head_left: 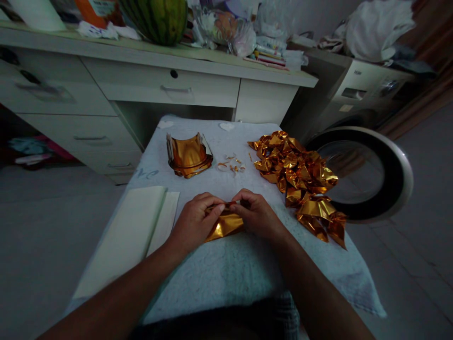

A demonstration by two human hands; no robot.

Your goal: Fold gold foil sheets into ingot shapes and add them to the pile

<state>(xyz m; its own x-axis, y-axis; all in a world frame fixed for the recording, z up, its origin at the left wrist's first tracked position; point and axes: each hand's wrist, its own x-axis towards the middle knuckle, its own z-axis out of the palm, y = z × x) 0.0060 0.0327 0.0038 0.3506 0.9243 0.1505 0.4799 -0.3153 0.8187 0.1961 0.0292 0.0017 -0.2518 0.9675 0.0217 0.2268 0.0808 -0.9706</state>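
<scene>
Both my hands pinch the upper edge of a gold foil sheet (pixel 226 226) over the cloth-covered table. My left hand (pixel 198 217) grips its left end between thumb and fingers. At its right end, my right hand (pixel 256 215) has the fingers curled in and the thumb on the edge. The sheet's top edge looks rolled or folded; its lower part hangs smooth and shiny. Beyond my left hand lies a curved stack of gold foil sheets (pixel 189 155). To the right spreads a heap of folded gold foil pieces (pixel 297 170). Small scraps (pixel 235 166) lie between stack and heap.
Pale paper sheets (pixel 122 231) lie along the table's left side. A light cloth (pixel 212 274) covers the table. Behind stands a white desk (pixel 208 80) with drawers, bearing a watermelon (pixel 155 21) and plastic bags. A washing machine's open round door (pixel 406 174) reaches near the table's right edge.
</scene>
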